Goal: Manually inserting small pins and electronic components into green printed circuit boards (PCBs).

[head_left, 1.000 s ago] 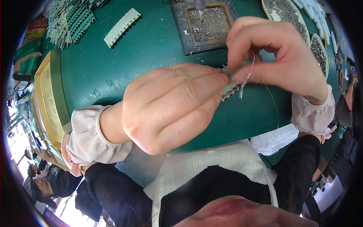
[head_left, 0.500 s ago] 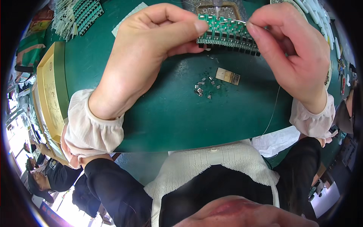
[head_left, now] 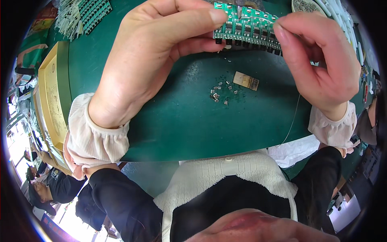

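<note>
A strip of green circuit boards with black chips and a row of black parts along its lower edge is held up at the top centre. My left hand pinches its left end between thumb and fingers. Thumb and forefinger of my right hand close on a thin silver solder wire that runs along the strip's upper part. Whether these fingers also grip the strip's right end, I cannot tell. A metal soldering tip comes down from above to the strip's upper left; its lower end seems to touch there.
Small metal bits lie scattered on the green table, beside a small tan, scorched piece. A gold box stands at left, below a board panel and white wires. A dish of metal pieces sits upper right.
Both hands have shifted upward with the strip, my right hand also slightly rightward. More of the strip's chip side faces me, and the metal tip overlaps its upper left.
</note>
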A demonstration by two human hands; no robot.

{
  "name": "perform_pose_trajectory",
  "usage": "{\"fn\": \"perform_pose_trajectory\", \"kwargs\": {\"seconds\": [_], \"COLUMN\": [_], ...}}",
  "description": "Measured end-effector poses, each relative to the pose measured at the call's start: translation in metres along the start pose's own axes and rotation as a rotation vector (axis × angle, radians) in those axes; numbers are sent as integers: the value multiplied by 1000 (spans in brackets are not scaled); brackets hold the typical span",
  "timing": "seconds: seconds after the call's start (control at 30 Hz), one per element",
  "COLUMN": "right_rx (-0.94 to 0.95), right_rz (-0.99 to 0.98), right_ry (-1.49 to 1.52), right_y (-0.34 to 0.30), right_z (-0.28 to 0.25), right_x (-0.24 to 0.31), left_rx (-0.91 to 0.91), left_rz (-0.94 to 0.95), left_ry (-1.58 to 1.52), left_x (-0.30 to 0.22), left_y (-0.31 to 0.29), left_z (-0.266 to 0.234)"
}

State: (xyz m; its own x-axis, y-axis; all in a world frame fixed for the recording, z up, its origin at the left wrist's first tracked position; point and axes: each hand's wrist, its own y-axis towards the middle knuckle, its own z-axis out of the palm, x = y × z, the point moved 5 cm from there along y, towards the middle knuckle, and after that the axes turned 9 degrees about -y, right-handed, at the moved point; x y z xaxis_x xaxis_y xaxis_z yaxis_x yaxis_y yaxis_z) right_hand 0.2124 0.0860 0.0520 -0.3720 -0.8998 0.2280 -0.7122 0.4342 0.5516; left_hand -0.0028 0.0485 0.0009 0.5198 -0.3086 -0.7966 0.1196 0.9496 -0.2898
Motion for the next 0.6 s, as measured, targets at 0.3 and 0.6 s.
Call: {"fn": "perform_pose_trajectory", "kwargs": {"seconds": [0.3, 0.6], "right_rx": [3, 115], "right_rz": [-12, 341], "right_ry": [20, -117], "right_y": [2, 7], "right_z": [3, -14], "right_x": [-1, -34], "left_rx": [-113, 91], "left_rz": [-65, 17], "left_ry": [-7, 159], "left_x": [6, 12], "left_y": [3, 1], "left_z": [-7, -7]}}
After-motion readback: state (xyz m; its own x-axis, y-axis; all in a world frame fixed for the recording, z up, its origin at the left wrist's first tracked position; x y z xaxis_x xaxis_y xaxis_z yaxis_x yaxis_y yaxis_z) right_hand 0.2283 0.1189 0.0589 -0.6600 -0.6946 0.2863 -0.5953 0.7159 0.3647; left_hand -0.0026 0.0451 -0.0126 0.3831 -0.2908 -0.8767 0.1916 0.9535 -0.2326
